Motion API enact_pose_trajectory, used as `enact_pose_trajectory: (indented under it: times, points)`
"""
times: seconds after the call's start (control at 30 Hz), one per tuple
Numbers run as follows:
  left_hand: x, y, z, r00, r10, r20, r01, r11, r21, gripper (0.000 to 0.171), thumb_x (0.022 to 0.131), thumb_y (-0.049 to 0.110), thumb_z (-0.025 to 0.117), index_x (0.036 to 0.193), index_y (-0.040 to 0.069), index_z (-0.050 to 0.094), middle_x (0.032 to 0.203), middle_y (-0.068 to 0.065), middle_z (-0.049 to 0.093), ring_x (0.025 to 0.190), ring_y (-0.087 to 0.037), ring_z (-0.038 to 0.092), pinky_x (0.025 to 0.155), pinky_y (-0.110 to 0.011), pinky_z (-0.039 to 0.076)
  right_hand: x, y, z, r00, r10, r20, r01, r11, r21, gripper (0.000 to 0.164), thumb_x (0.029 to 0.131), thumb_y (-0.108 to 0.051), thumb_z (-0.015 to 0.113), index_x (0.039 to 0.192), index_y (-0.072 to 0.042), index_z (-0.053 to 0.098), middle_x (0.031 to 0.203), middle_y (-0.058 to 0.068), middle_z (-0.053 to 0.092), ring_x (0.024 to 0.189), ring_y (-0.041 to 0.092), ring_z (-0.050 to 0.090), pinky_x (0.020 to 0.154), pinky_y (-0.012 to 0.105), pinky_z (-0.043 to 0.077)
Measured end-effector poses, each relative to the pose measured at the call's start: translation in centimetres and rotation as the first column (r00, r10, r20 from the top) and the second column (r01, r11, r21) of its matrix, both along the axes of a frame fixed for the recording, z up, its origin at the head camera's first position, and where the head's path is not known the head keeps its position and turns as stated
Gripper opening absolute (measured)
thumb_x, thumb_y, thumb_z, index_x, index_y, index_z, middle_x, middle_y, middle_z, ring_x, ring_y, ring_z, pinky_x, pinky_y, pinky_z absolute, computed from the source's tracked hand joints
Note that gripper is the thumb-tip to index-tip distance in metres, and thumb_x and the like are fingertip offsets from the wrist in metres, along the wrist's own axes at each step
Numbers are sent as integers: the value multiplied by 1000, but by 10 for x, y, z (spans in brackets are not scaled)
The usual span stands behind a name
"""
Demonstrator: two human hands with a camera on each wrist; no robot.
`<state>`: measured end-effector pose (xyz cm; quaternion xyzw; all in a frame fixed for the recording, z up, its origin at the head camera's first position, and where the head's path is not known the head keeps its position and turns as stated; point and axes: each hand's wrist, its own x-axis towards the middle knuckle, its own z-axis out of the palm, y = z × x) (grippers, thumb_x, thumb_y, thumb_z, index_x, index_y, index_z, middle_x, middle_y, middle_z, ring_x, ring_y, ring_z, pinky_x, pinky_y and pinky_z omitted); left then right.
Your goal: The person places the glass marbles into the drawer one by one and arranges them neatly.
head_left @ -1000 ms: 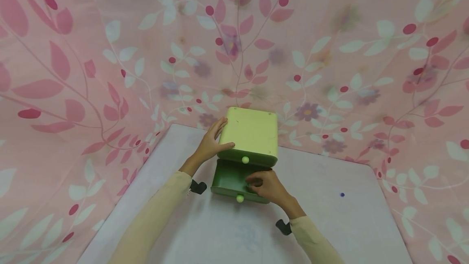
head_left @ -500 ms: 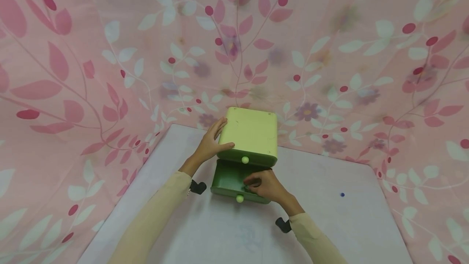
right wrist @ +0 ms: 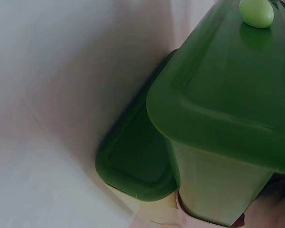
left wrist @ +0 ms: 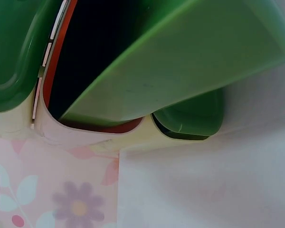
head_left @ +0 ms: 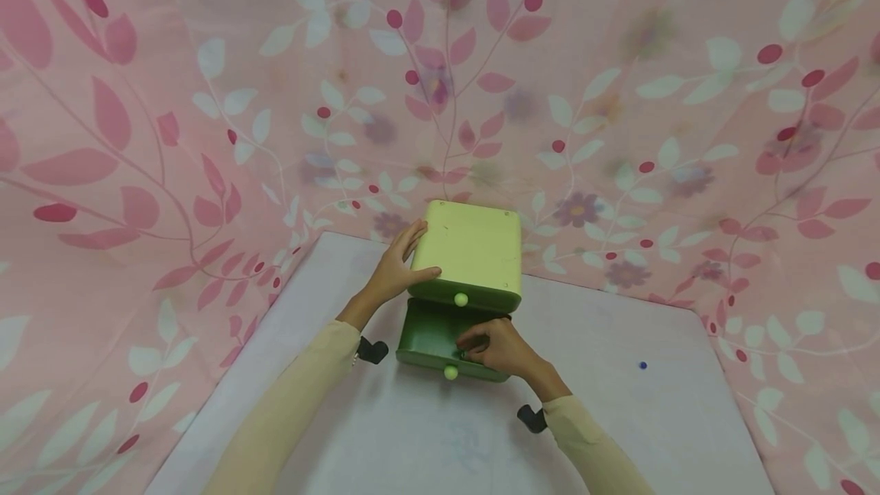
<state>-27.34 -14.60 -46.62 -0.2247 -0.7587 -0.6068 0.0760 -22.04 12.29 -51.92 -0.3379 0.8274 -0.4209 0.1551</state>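
Note:
A small drawer cabinet with a pale yellow-green top (head_left: pixel 467 247) stands at the back of the table. My left hand (head_left: pixel 392 270) rests on its left side, fingers along the wall and thumb over the top's front edge. Below the top drawer, a green drawer (head_left: pixel 426 334) with a round light-green knob (head_left: pixel 451 373) is pulled out. My right hand (head_left: pixel 505 346) reaches into that drawer with curled fingers, pinching a small dark shiny thing (head_left: pixel 462 354) at the fingertips; its kind is too small to tell. The left wrist view shows the lower drawer front (left wrist: pixel 194 114) closed.
A small dark blue ball (head_left: pixel 642 365) lies on the white table (head_left: pixel 591 418), right of the cabinet. Pink leaf-patterned cloth (head_left: pixel 481 98) surrounds the table at the back and both sides. Behind the cabinet the cloth is close.
My right hand has shifted slightly left within the pulled-out drawer, the small dark thing moving with its fingertips. The left hand and the cabinet keep their places.

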Motion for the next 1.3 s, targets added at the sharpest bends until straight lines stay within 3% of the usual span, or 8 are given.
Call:
enact_pose_trajectory:
  times: [0.07, 0.4, 0.67, 0.93, 1.03, 1.17, 1.3]
  points:
    - [6, 1, 9, 1000, -11, 0, 11, 1000, -2, 98, 81, 16, 81, 156, 8, 18, 157, -18, 24, 145, -27, 25, 118, -39, 23, -1, 0, 0, 1000, 7, 6, -7, 1000, -1, 28, 80, 12, 71, 106, 3, 73, 97, 12, 74, 89, 26, 71, 71, 23, 58]
    - [6, 1, 10, 1000, -25, -16, 25, 1000, -3, 98, 82, 14, 81, 156, 7, 17, 157, -20, 23, 145, -28, 24, 118, -40, 23, -2, 1, 0, 999, 31, -13, -30, 999, 39, 28, 81, 10, 71, 105, -1, 75, 97, 6, 74, 88, 17, 71, 71, 21, 58]
    - [7, 3, 12, 1000, -29, -10, 29, 1000, -2, 98, 82, 13, 80, 156, 7, 16, 158, -19, 22, 145, -28, 24, 118, -41, 22, 0, 3, 1, 999, 41, 10, -41, 999, 14, 28, 80, 12, 71, 106, 1, 74, 98, 10, 73, 88, 17, 71, 72, 22, 58]
    - [7, 3, 12, 1000, -26, -9, 26, 1000, 2, 98, 81, 15, 81, 156, 7, 17, 157, -20, 23, 145, -29, 24, 118, -40, 22, 3, 3, -2, 998, -52, -24, 50, 998, -44, 25, 82, 8, 70, 103, -3, 75, 97, 6, 74, 89, 16, 71, 73, 22, 58]
    - [5, 2, 9, 1000, -21, -5, 21, 1000, 2, 99, 81, 13, 81, 156, 7, 17, 158, -19, 23, 145, -28, 24, 118, -39, 22, 4, 2, -6, 995, -95, -36, 91, 990, -107, 26, 81, 9, 71, 102, -6, 76, 97, 4, 73, 88, 18, 71, 73, 23, 58]
    - [-5, 0, -6, 1000, 2, 2, -2, 1000, 9, 101, 80, 15, 82, 157, 12, 17, 159, -11, 24, 145, -21, 24, 118, -33, 22, 5, 2, -8, 991, -122, -46, 112, 977, -180, 28, 80, 10, 73, 103, -5, 76, 97, 6, 73, 86, 21, 72, 72, 25, 59]
    - [-13, -1, -19, 1000, 28, 3, -28, 1000, -2, 102, 79, 22, 84, 157, 22, 18, 158, 0, 26, 144, -10, 26, 117, -26, 22, 8, 6, -4, 989, -141, -45, 130, 973, -191, 27, 81, 8, 75, 104, -5, 76, 98, 6, 73, 86, 20, 72, 71, 25, 59]
